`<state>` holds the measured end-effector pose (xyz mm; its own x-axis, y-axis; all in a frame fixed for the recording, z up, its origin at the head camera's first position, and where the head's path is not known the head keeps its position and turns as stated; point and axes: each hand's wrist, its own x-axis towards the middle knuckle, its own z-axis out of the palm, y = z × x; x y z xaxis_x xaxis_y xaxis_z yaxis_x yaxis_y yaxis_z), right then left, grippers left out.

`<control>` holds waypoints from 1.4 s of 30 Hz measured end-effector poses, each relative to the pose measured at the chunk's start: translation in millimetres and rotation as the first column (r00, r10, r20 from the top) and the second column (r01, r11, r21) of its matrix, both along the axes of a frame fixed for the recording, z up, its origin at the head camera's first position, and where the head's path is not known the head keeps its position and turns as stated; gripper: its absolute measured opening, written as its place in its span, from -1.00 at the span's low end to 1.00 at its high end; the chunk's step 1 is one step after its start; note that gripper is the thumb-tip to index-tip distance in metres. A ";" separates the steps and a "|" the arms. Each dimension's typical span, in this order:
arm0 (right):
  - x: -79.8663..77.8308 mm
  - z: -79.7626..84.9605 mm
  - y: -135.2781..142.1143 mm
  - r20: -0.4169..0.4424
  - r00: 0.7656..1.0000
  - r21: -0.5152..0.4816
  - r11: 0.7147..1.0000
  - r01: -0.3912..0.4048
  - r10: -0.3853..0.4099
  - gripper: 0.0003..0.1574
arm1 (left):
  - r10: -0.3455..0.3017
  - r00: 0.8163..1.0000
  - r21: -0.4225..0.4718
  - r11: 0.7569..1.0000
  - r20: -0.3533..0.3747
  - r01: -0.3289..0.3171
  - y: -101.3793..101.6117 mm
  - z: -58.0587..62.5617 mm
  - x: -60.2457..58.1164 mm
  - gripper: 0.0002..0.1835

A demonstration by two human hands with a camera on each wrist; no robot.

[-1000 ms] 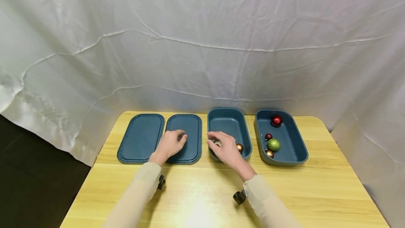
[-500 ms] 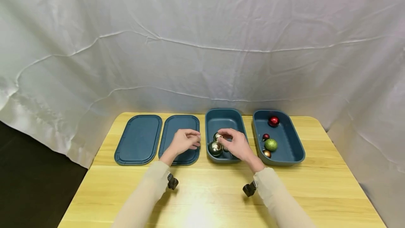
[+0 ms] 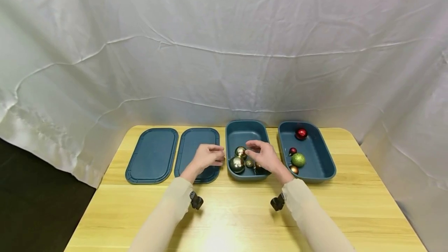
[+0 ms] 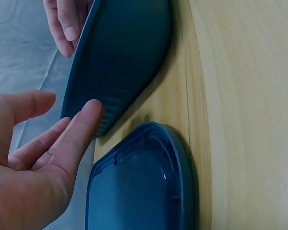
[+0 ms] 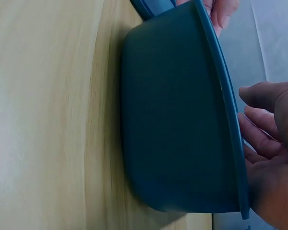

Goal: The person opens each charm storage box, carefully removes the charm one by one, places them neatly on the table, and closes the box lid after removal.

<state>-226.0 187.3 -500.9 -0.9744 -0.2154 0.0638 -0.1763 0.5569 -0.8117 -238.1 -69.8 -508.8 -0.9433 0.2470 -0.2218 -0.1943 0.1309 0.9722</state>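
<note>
My left hand (image 3: 207, 157) hovers by the right edge of the nearer-centre blue lid (image 3: 196, 143), its fingers loosely extended and holding nothing. In the left wrist view, its fingertips overlap the outer wall of the middle blue container (image 4: 125, 52). My right hand (image 3: 264, 156) is over the right side of that container, thumb and fingers apart with nothing between them. Inside the container lie a large shiny gold bauble (image 3: 237, 164), a smaller gold bauble (image 3: 240, 151) and a little gold bauble (image 3: 249, 163). A darker bauble (image 3: 258, 169) is partly hidden beneath my right hand.
To the right stands a second blue container (image 3: 320, 158) holding a red bauble (image 3: 301, 133), a small dark red bauble (image 3: 292, 151), a green glitter bauble (image 3: 298, 160) and a copper bauble (image 3: 294, 170). Another blue lid (image 3: 152, 156) lies far left. A pale curtain (image 3: 224, 69) hangs behind the table.
My left hand has moved right, from over the lid to its right edge. My right hand has drawn back to the right, uncovering the gold baubles in the middle container.
</note>
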 end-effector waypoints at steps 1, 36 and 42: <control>-0.9 -0.2 0.0 0.007 1.000 0.004 1.000 0.001 -0.001 -0.48 | -0.001 1.000 -0.001 1.000 0.002 0.001 0.4 0.4 -0.3 -0.63; -21.8 -14.5 -12.1 0.091 0.994 0.127 0.989 -0.071 0.059 -0.39 | 0.008 1.000 -0.064 0.998 0.016 -0.007 17.4 10.5 -2.2 -0.60; -22.0 -14.9 -13.7 0.104 0.993 0.119 0.990 -0.068 0.056 -0.37 | 0.024 0.999 -0.061 0.998 0.032 -0.022 17.2 10.5 -1.8 -0.61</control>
<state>-247.9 173.6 -515.7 -0.9591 -0.2757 -0.0636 -0.1351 0.6438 -0.7532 -240.0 -52.6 -498.4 -0.9406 0.2103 -0.2666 -0.2297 0.1844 0.9556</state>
